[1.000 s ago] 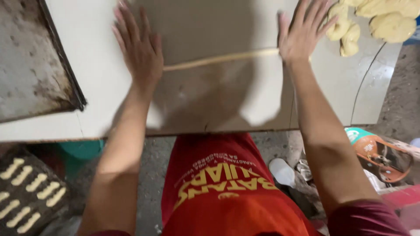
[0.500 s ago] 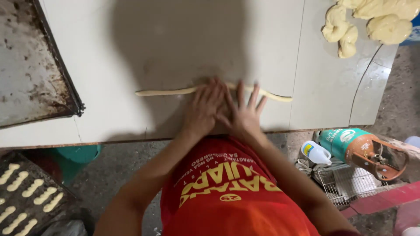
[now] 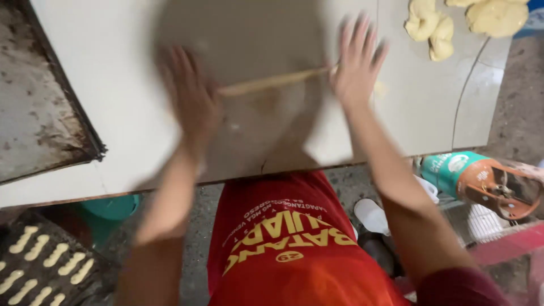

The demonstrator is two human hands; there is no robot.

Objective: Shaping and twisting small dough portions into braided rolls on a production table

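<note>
A thin rope of pale dough point(image 3: 272, 81) lies across the white worktop point(image 3: 119, 113). My left hand point(image 3: 190, 96), blurred by motion, presses flat on the rope's left end with fingers spread. Over the rope's right end lies my right hand point(image 3: 357, 62), palm down and fingers apart. The stretch of rope between the hands is in plain sight; its ends are hidden under my palms.
A dark, stained baking tray point(image 3: 39, 107) rests at the worktop's left. Lumps of dough point(image 3: 470, 20) sit at the far right corner. Below the table, a black tray with several shaped dough pieces point(image 3: 39, 263) lies left; a teal and orange container point(image 3: 481, 178) lies right.
My hands were together at the rope's middle half a second ago; they have now slid apart toward its ends and further from me.
</note>
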